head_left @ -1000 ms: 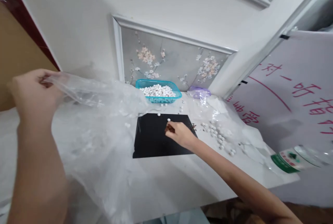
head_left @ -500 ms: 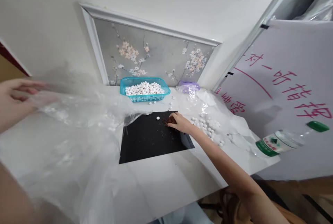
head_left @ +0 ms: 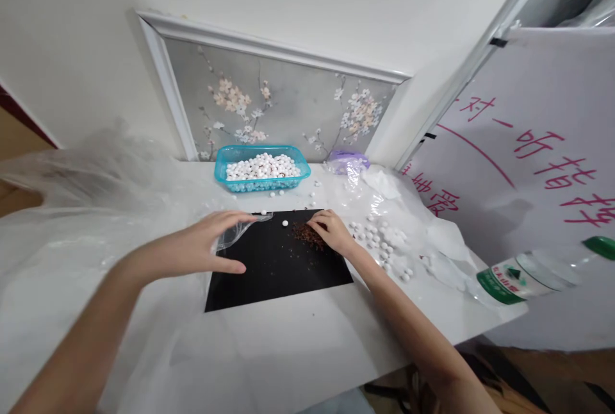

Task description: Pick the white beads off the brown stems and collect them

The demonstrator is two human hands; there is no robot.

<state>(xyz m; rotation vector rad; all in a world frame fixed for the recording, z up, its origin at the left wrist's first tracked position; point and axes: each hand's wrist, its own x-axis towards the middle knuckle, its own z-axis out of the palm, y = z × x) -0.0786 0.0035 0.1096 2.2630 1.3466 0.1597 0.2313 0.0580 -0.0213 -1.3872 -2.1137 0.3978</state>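
My left hand point(head_left: 206, 244) is open over the left part of a black sheet point(head_left: 259, 279), its thumb and fingers spread apart. Thin clear plastic film point(head_left: 230, 236) lies beneath it at the sheet's corner. My right hand point(head_left: 331, 231) rests at the upper right of the sheet, beside a loose pile of small reddish-brown bits point(head_left: 310, 236). Its fingers are bent together at the pile's edge; whatever is between them is too small to make out. One white ball point(head_left: 285, 223) sits on the sheet left of the pile, and another point(head_left: 264, 212) lies close to my left fingertips.
Behind the sheet stands a blue translucent basket point(head_left: 262, 187) full of white balls. More white balls point(head_left: 379, 238) lie scattered on plastic at the right, near a purple bag point(head_left: 350, 161). A green-capped bottle point(head_left: 533, 273) is at the far right. Crumpled clear plastic point(head_left: 72, 228) covers the left side.
My left hand has come from the far left, away from the raised plastic, to the black sheet. The reddish-brown bits under my right hand now lie more spread out and visible.
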